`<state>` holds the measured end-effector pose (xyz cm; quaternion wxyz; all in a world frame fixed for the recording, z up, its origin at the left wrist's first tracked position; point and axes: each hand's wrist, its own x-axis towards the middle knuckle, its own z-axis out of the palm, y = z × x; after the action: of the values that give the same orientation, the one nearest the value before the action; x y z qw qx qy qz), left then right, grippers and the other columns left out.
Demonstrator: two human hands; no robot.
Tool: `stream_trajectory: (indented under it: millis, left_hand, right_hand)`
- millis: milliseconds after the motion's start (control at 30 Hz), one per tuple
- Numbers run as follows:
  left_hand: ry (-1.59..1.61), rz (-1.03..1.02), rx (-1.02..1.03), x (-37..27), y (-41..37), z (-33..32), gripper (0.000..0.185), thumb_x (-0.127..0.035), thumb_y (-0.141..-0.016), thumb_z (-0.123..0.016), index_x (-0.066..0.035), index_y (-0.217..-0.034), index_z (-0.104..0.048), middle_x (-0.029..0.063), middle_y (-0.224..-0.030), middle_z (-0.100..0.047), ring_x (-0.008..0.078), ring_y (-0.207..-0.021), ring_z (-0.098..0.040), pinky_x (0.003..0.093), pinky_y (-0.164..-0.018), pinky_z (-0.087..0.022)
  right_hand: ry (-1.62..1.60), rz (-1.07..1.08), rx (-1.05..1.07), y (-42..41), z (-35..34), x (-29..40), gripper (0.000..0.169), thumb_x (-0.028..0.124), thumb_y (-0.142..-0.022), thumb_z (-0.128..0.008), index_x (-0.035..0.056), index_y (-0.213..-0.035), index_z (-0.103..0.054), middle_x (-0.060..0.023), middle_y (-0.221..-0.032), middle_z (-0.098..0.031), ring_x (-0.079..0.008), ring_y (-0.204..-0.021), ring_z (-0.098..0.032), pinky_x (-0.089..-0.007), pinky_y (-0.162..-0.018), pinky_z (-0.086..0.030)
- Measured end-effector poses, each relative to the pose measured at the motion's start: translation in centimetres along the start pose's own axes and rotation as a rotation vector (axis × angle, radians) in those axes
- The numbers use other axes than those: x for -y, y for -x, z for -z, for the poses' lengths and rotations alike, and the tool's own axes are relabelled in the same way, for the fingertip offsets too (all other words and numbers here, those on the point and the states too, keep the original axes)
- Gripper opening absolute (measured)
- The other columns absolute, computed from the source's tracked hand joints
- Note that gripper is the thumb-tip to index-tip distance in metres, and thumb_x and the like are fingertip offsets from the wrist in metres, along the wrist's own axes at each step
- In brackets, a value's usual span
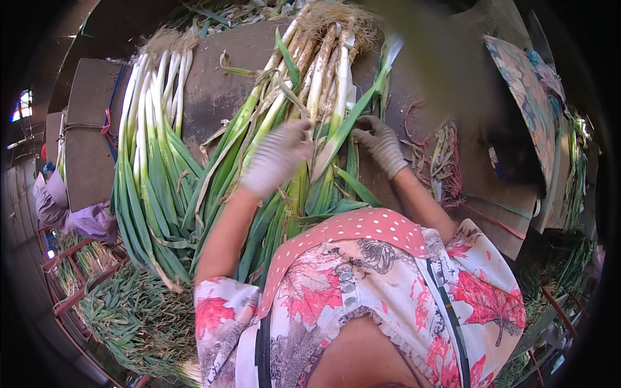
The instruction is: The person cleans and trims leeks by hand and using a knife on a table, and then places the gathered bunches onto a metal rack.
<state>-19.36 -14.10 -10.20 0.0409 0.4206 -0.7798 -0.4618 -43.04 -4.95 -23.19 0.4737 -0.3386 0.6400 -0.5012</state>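
Observation:
A pile of Welsh onions or leeks [318, 87], with soil-stained shanks, lies before me, roots pointing away. My left hand [279, 157], in a striped pale work glove, is blurred over their green leaves; its grip cannot be made out. At the pile's right edge is my right hand [383, 145], also gloved, with bent fingers. Its fingertips meet the edge of a long green leaf [356, 111] slanting across the pile; whether they pinch it is unclear. On the left lies a group of cleaner, white-shanked onions [150, 106], their leaves towards me.
Brown work surface [218, 68] shows between the groups. Pink twine [453, 169] and dry leaf scraps lie at right, near a patterned board [524, 97]. Leaf trimmings [140, 315] are heaped at lower left. Another person's checked sleeve [94, 220] shows at far left.

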Motion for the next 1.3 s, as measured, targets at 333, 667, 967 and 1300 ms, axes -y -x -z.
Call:
stream_trajectory:
  millis: [333,667,967,1300]
  left_hand:
    - [-0.388,0.161,-0.197,0.8,-5.9,-3.9,0.043,-0.021,-0.083,-0.069,-0.012,-0.124,-0.059,0.0165,-0.101,-0.071,0.0353,-0.091,-0.069,0.0442,-0.083,-0.054]
    - [-0.388,-0.091,-0.149,0.2,-6.0,1.0,0.052,-0.03,-0.085,-0.076,-0.007,-0.128,-0.057,0.0155,-0.105,-0.07,0.0305,-0.093,-0.067,0.0445,-0.086,-0.052]
    - [0.708,0.142,-0.003,4.2,-1.3,-0.9,0.043,-0.017,-0.09,-0.064,0.002,-0.126,-0.054,0.0039,-0.084,-0.061,0.0116,-0.062,-0.055,0.0258,-0.055,-0.045]
    - [1.057,0.257,0.087,1.9,2.8,3.0,0.043,-0.028,-0.091,-0.065,-0.004,-0.124,-0.054,0.0034,-0.084,-0.061,0.0095,-0.061,-0.057,0.0223,-0.052,-0.048]
  right_hand:
    - [-0.616,-0.57,0.342,2.6,-3.6,-1.8,0.031,0.017,-0.089,-0.07,0.0025,-0.115,-0.06,-0.0047,-0.087,-0.067,-0.0153,-0.074,-0.065,-0.0285,-0.065,-0.055]
    - [-0.245,0.033,0.4,1.6,-8.4,2.0,0.027,0.023,-0.089,-0.071,0.0011,-0.105,-0.069,-0.0054,-0.085,-0.068,-0.0129,-0.075,-0.057,-0.0295,-0.066,-0.048]
    - [-0.554,-0.203,0.212,-9.7,-4.0,5.7,0.033,0.038,-0.089,-0.076,0.0074,-0.098,-0.067,-0.0051,-0.076,-0.065,-0.0132,-0.052,-0.056,-0.0269,-0.044,-0.042]
    - [-0.915,-0.012,0.04,-24.5,3.9,2.5,0.023,0.022,-0.099,-0.054,0.0042,-0.099,-0.069,-0.0094,-0.084,-0.068,-0.0163,-0.063,-0.061,-0.03,-0.053,-0.05]
